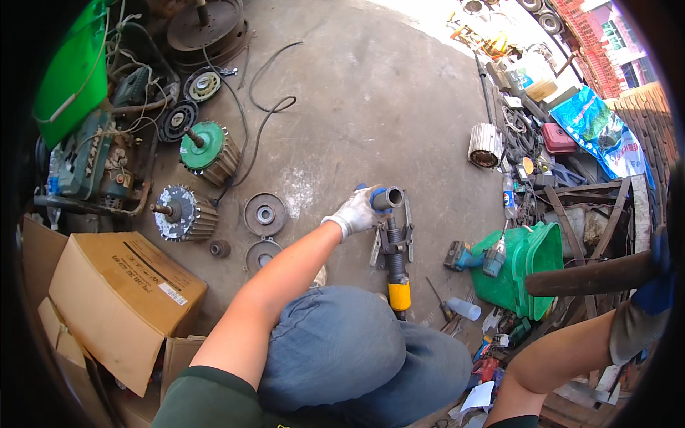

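Observation:
My left hand (357, 212), in a white and blue work glove, is closed around a short hollow metal tube (389, 199) whose open end faces up. Just under the tube lies a puller (395, 258) with metal jaws, a dark threaded body and a yellow section, close to my knees. At the right edge my right hand (646, 307), also gloved, is raised and closed on a thick dark bar (589, 277) that points left. The far end of that bar is cut off by the picture's edge, so its kind cannot be told.
Two motor rotors (212, 153) (187, 212) and round end covers (265, 214) stand left. A cardboard box (128, 278) is nearer. At right are a green bin (510, 285), a cordless impact wrench (465, 255), a motor stator (486, 145) and piled scrap. A cable (275, 107) crosses the floor.

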{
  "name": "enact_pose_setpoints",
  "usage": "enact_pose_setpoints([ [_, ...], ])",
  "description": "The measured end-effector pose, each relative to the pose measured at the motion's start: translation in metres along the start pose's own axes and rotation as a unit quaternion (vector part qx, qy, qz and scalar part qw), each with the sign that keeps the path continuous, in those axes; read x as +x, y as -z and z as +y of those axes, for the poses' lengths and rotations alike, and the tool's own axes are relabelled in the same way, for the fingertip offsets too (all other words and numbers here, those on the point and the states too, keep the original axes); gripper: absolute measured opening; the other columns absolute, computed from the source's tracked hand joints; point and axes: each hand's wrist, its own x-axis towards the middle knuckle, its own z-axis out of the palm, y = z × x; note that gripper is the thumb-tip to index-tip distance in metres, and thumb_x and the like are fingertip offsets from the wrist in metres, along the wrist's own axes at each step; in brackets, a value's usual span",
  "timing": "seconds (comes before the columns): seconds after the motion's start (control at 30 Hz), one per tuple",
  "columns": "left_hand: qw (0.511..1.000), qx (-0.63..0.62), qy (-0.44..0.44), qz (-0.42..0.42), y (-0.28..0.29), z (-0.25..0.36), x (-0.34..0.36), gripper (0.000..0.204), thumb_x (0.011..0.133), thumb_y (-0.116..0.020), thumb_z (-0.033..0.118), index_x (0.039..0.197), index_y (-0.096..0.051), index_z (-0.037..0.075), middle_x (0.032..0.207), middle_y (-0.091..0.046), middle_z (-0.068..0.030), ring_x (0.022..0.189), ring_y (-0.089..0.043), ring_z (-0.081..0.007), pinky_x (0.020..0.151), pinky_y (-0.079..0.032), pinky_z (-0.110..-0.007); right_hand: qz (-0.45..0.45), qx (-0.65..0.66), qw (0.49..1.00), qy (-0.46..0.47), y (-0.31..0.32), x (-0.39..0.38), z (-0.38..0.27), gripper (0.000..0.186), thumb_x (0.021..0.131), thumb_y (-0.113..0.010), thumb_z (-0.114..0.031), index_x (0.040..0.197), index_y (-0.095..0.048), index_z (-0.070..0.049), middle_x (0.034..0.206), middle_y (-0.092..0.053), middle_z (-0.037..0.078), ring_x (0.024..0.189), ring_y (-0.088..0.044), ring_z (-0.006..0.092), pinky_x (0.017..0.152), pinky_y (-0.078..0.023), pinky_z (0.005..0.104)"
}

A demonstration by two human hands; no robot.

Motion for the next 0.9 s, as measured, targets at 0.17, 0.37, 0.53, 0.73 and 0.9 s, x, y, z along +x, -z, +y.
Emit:
enact_pose_setpoints([
  [0.17,0.996,0.047,0.047,-0.067,-0.017,0.015,-0.002,0.042,0.079,-0.077,0.026,0.114,-0.063,0.007,0.111,-0.07,-0.0151,0.104,-0.066,-0.0302,0.09,-0.051,-0.042,-0.067,-0.499,0.856,-0.116,-0.127,-0.012,0.198,0.044,0.084,-0.067,-0.02,0.117,-0.053,0.005,0.082,-0.066,0.025,0.074,-0.065,0.0445,0.069,-0.052,0.0488],
  [0.37,0.999,0.027,0.0,0.023,0.006,0.001,0.0,0.033,0.078,-0.079,0.023,0.103,-0.066,0.006,0.096,-0.07,-0.0137,0.088,-0.066,-0.0283,0.085,-0.052,-0.039,0.02,-0.295,0.954,-0.059,-0.1,0.015,0.105,0.025,0.085,-0.071,-0.014,0.103,-0.059,0.0,0.081,-0.065,0.017,0.071,-0.067,0.0341,0.066,-0.053,0.042],
  [0.53,0.996,0.08,-0.015,0.031,-0.006,0.016,0.022,0.035,0.077,-0.081,0.023,0.103,-0.065,0.006,0.09,-0.07,-0.0108,0.083,-0.066,-0.0269,0.081,-0.054,-0.038,0.284,-0.112,0.952,-0.032,-0.054,0.022,0.05,0.026,0.086,-0.069,-0.005,0.11,-0.062,0.002,0.088,-0.066,0.004,0.064,-0.057,0.0061,0.048,-0.044,0.02],
  [0.73,0.997,0.075,0.004,0.025,-0.046,0.001,0.07,0.029,0.077,-0.081,0.017,0.097,-0.065,0.004,0.085,-0.069,-0.0096,0.073,-0.066,-0.0171,0.07,-0.055,-0.034,0.272,-0.012,0.936,-0.225,-0.013,-0.025,0.227,0.027,0.088,-0.066,-0.005,0.113,-0.059,0.001,0.08,-0.061,0.002,0.055,-0.051,0.0057,0.044,-0.043,0.0225],
  [0.9,0.998,-0.004,0.059,0.024,-0.095,-0.029,0.119,0.026,0.076,-0.081,0.011,0.094,-0.064,0.002,0.079,-0.067,-0.0045,0.071,-0.064,-0.0113,0.065,-0.054,-0.031,0.257,0.025,0.899,-0.354,0.032,-0.078,0.386,0.02,0.087,-0.069,-0.007,0.104,-0.062,0.001,0.073,-0.058,0.001,0.053,-0.052,0.0073,0.046,-0.043,0.0245],
])
